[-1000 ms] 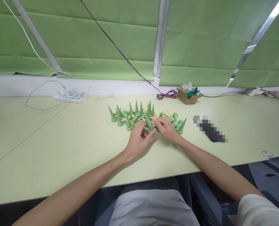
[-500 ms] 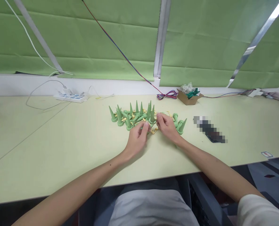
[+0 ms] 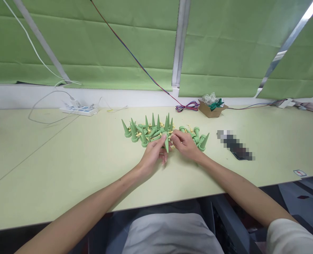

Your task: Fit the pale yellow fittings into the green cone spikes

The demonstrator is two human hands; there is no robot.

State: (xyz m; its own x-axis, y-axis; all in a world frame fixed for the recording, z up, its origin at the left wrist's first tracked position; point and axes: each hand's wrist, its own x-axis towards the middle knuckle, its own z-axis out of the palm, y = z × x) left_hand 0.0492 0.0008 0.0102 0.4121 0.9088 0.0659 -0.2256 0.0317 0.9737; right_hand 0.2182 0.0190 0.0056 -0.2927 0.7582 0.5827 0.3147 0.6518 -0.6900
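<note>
My left hand (image 3: 153, 151) grips a green plastic watering spike (image 3: 166, 144) near its wide end, and the point is tipped down towards me. Close beside it, my right hand (image 3: 184, 144) is closed in a pinch at the spike's wide end. A bit of a small yellow piece (image 3: 170, 137) shows at those fingertips, though the fingers cover most of it. Behind both hands lies a cluster of green spikes (image 3: 134, 132), several standing point up and others on their sides. Small yellow valve-like pieces (image 3: 139, 134) are scattered among them.
A small cardboard box (image 3: 212, 112) with clear plastic and green material stands behind on the right. Near the wall are a coiled red-and-blue cable (image 3: 187, 106) and a white power strip (image 3: 79, 110). A pixelated dark object (image 3: 235, 145) lies on the table (image 3: 93, 169) at right.
The spike between my hands has turned from point up to point down. My left fingers have shifted onto its wide end, and my right hand has moved slightly left and down.
</note>
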